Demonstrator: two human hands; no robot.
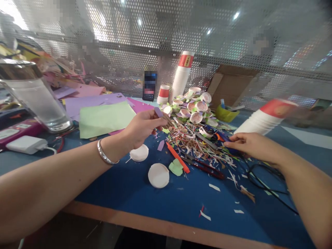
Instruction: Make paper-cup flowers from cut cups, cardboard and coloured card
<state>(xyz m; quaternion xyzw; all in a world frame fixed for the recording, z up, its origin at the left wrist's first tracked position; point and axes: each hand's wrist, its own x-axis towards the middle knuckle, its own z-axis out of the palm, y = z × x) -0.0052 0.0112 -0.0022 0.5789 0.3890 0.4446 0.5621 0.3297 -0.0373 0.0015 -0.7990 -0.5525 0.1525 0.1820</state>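
Note:
My left hand (145, 126) is closed in a pinch on a small purple paper piece (157, 112). Something brownish also shows at its fingertips, too small to make out. On the right, my right hand (247, 145) has its fingers closed on a blue hot glue gun (232, 150) with an orange part near its front; a black cable (269, 190) trails from it. Between the hands lies a heap of paper shreds (192, 141). Nearer me are two white cup bottoms (158, 175), a green paper flower shape (176, 167), an orange pen-like tool (177, 157) and dark red-handled scissors (204, 167).
Behind the shreds rises a pile of cup-bottom flowers (196, 117). Stacked paper cups (181, 76) stand at the back, and another stack (267, 117) leans at right. A phone (149, 86), coloured paper (105, 117), a water bottle (38, 100) and a white charger (27, 148) surround the workspace.

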